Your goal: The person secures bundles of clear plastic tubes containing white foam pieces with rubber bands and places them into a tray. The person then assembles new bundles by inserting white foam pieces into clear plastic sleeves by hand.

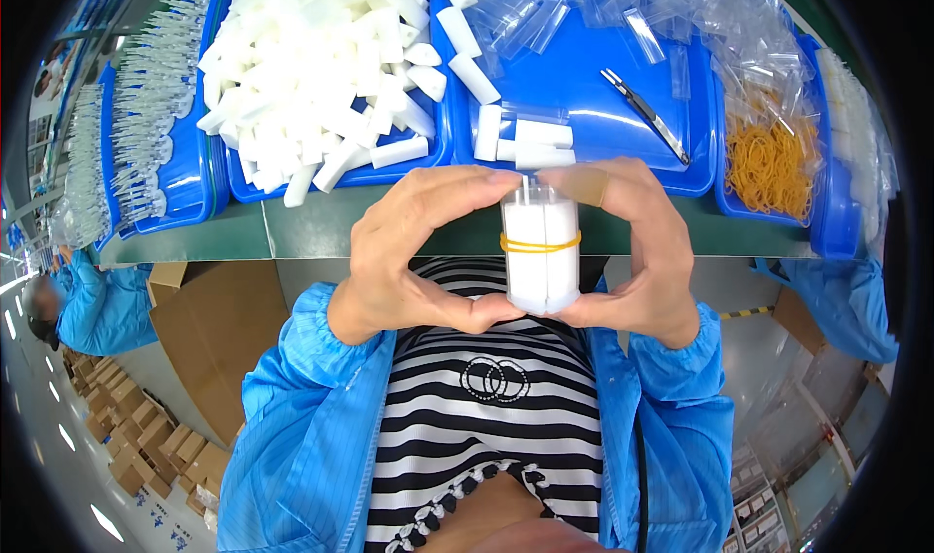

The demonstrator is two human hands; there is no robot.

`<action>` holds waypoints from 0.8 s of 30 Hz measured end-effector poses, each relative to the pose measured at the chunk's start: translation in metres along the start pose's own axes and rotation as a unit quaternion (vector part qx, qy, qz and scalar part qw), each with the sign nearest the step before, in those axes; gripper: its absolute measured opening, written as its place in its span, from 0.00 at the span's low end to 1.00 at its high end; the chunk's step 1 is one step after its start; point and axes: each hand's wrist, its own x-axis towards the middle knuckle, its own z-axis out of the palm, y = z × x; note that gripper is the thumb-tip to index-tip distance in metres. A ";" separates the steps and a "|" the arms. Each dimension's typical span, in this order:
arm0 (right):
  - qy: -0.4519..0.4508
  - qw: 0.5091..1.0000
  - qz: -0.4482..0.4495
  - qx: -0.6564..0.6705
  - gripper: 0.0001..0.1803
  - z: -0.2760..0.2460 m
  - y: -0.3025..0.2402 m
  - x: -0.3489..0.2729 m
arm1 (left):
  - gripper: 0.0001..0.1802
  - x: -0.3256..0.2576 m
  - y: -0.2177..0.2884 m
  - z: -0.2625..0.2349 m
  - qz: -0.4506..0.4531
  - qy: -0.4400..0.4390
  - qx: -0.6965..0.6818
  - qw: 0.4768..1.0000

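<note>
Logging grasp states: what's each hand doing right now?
Left hand: closed, holding a clear plastic cylinder with white pieces inside and a yellow rubber band around it.
Right hand: closed, holding the same cylinder from its right side.

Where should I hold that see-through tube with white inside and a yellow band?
Probably by both ends of the clear tube, one hand from each side, like the left hand and right hand: fingers at the far end, thumbs at the near end. It's straight, and the yellow band circles its middle, so gripping there could shift it.
</note>
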 end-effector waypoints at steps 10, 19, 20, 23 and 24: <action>0.004 0.997 0.021 -0.076 0.40 0.002 -0.004 0.000 | 0.40 0.003 -0.008 -0.002 0.007 -0.005 0.056 0.998; 0.081 0.994 0.065 0.034 0.37 0.019 0.003 -0.003 | 0.45 0.001 -0.014 0.006 -0.080 0.040 -0.091 0.992; 0.086 0.991 0.071 0.070 0.37 0.020 0.004 -0.004 | 0.46 0.001 -0.017 0.004 -0.064 0.035 -0.056 0.996; 0.011 0.998 0.040 -0.042 0.37 0.009 0.001 0.003 | 0.43 0.005 -0.016 -0.004 0.000 -0.015 0.052 0.999; 0.010 0.998 0.040 -0.042 0.37 0.007 0.002 0.002 | 0.43 0.006 -0.013 -0.006 -0.001 -0.014 0.053 0.999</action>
